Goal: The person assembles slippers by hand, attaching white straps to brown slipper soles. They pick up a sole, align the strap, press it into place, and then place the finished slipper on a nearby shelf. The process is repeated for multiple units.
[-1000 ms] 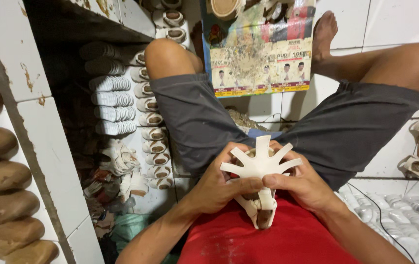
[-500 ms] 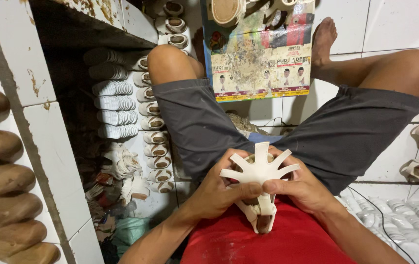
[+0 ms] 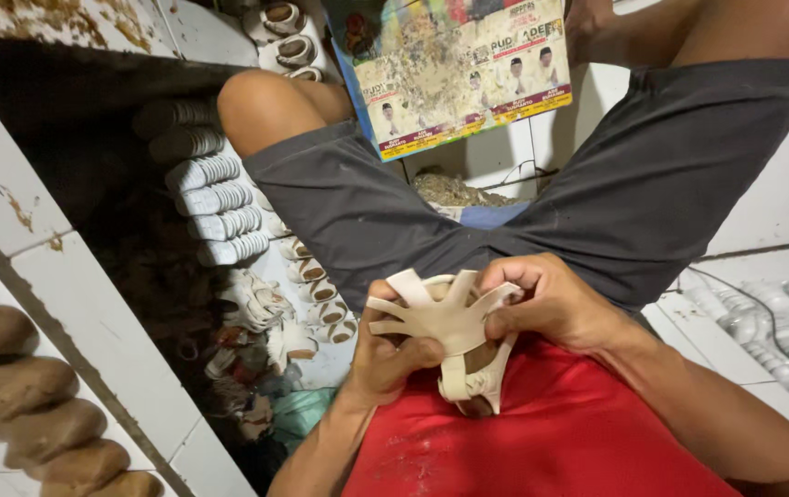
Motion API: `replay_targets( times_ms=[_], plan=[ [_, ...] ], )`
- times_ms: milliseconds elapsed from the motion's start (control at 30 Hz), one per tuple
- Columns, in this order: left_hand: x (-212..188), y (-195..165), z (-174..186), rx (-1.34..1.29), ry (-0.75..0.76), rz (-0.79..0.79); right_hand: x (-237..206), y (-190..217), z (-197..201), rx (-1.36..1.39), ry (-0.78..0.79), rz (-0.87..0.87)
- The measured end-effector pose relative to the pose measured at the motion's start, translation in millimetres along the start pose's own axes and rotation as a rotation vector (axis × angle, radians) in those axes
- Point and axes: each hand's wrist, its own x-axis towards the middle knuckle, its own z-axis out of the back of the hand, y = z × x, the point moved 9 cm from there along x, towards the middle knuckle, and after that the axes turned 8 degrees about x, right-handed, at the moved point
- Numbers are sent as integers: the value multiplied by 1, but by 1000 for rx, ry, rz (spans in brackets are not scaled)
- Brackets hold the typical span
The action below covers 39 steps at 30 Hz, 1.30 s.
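A cream strappy sandal upper (image 3: 440, 317), with several straps fanned out, sits over a brown shoe form against my red shirt. My left hand (image 3: 390, 354) grips its lower left side, thumb pressed on the straps. My right hand (image 3: 551, 299) pinches the right-hand straps from above. I sit on the floor with my legs spread, in grey shorts (image 3: 394, 216).
Stacks of white soles (image 3: 215, 198) and finished cream sandals (image 3: 307, 285) line the floor at left. Brown shoe forms (image 3: 17, 396) stand along a white shelf frame. A printed cardboard sheet (image 3: 454, 69) lies between my legs. More white soles (image 3: 781, 322) lie at right.
The sandal upper has turned and tilted to the left in my hands, and my right hand has shifted up onto its right straps. The view has moved closer.
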Motion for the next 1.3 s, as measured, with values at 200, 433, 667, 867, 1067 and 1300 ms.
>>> replay_targets(
  times_ms=[200,433,667,867,1067,1300],
  plan=[
    [0,0,2,-11,-10,-24,3,5,-6,-7,56,3],
    [-1,9,11,-28,-16,-32,-5,6,-8,-22,74,-32],
    [-7,9,16,-38,37,-65,-3,10,-31,72,226,-19],
    [-8,-4,5,13,135,-66,2,11,-36,104,188,-89],
    [-8,-17,1,86,148,-153,9,5,-44,170,311,-196],
    [-10,-33,-13,190,197,-251,30,-25,-41,214,608,-293]
  ],
)
